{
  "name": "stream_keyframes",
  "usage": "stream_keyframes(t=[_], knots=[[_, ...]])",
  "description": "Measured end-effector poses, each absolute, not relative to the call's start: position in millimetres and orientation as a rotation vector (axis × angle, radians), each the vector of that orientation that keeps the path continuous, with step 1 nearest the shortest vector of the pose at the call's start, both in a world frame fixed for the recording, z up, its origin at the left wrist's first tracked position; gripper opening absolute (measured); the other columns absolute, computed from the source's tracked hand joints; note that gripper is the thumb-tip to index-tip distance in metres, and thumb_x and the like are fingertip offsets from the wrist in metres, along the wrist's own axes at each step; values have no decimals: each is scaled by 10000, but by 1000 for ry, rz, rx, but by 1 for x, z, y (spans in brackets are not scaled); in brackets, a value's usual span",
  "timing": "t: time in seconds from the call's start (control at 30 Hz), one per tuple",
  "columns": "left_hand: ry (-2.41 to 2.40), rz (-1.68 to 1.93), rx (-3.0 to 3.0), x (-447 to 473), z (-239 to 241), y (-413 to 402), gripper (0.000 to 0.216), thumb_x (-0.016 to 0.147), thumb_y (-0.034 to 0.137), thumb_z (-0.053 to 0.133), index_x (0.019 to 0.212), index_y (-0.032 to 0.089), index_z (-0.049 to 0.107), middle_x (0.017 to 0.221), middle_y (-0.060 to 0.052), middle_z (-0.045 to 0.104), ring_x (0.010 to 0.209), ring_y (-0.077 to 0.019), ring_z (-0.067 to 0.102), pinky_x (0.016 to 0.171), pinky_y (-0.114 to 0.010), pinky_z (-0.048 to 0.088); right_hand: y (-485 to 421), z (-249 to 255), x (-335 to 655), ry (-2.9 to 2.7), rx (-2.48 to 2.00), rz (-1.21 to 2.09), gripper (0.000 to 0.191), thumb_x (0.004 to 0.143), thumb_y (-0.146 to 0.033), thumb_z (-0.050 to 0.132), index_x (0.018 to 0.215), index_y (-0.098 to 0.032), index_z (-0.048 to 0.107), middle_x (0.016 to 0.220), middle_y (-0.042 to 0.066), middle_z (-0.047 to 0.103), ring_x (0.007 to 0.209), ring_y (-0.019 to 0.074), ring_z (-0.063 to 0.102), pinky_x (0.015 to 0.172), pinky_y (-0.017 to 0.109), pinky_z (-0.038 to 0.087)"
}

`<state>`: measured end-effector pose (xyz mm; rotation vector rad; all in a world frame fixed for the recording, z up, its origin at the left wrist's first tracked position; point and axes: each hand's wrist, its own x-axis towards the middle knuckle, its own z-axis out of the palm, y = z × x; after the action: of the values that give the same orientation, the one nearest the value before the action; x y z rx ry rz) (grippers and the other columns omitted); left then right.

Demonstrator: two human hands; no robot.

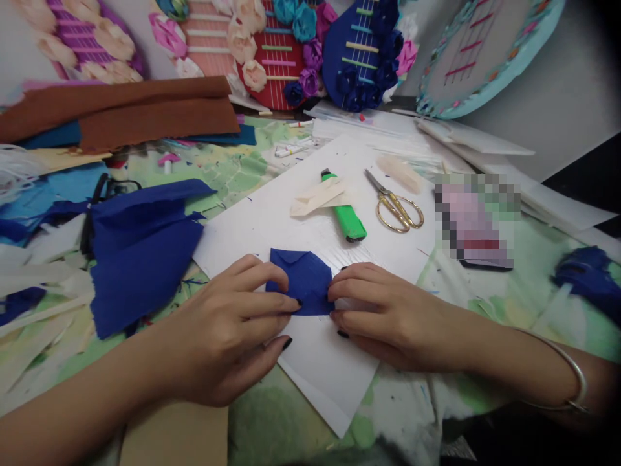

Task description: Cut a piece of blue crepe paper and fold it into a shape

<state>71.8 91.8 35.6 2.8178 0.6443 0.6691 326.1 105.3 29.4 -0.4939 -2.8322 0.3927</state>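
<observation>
A small piece of dark blue crepe paper (310, 278) lies on a white sheet, its upper left corner folded over. My left hand (233, 323) holds down its left side with bent fingers, one fingertip resting on the paper, while the thumb sits lower, apart from it. At the right edge, the curled fingers of my right hand (388, 310) hold the same piece; its thumb is partly hidden beneath. Just beyond are a green utility knife (350, 223), with a cream paper strip (317, 197) across it, and gold-handled scissors (395, 207).
Larger blue crepe paper (140, 259) lies left, near brown crepe paper (160, 110). A blurred-out pink object (473, 223) and a dark blue bundle (585, 275) are on the right. Flower-decorated instrument shapes, including a blue one (337, 61), stand along the back.
</observation>
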Motion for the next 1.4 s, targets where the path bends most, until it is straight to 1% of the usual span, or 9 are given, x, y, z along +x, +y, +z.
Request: stream_keyframes(t=[0.2,0.3,0.43,0.6,0.7,0.8,0.93,1.17,1.4], knots=[[638,626,2806,70,36,92,158,785,89,573,886,156,675,928,-77,717,923,-268,581,733,-432,460,105,32,327,-2819,-471,370,156,894,-108,481,836,-118,626,1015,136,610,1092,233,514,924,395,454],[634,749,2731,69,35,91,210,761,45,557,902,177,638,933,-74,706,941,-265,581,762,-440,472,105,31,326,-2781,-452,319,166,895,-98,472,809,-113,614,968,131,636,1068,231,537,926,391,468],[689,802,2743,67,33,93,231,739,36,561,940,149,559,1038,-116,655,1039,-282,532,837,-465,466,109,28,328,-2721,-493,285,136,910,-122,460,881,-119,593,968,122,650,1046,225,557,948,408,459],[808,695,2923,64,27,103,172,782,113,591,949,112,552,1072,-152,578,1031,-285,522,862,-473,459,120,26,339,-2667,-688,487,57,908,-194,502,924,-151,536,968,102,614,944,198,573,828,358,490],[827,710,2987,62,23,107,155,812,94,579,962,123,556,1021,-125,592,993,-251,546,851,-430,475,125,24,344,-2606,-760,559,13,894,-182,521,888,-171,517,925,76,612,876,173,576,758,317,490],[876,768,3014,59,19,109,172,838,73,565,1001,127,563,1030,-123,605,983,-234,566,845,-403,488,127,22,343,-2572,-771,582,49,900,-151,497,864,-177,517,890,59,611,842,158,574,734,300,484],[984,796,2965,56,15,110,193,882,117,528,1071,138,560,1100,-139,606,1017,-237,582,843,-387,516,128,20,340,-2546,-716,569,100,911,-125,459,860,-173,530,877,59,609,848,163,574,739,313,486],[650,823,2966,58,10,118,292,915,74,411,1183,106,524,1114,-174,651,1093,-252,587,913,-419,498,128,22,339,-2546,-696,579,104,900,-115,474,965,-158,542,938,85,608,891,178,565,781,336,497],[680,886,3088,62,9,119,284,912,79,429,1178,122,519,1000,-151,684,954,-245,624,809,-422,515,124,22,330,-2533,-594,447,105,871,-211,576,953,-146,571,1008,101,577,973,201,513,862,363,464]])
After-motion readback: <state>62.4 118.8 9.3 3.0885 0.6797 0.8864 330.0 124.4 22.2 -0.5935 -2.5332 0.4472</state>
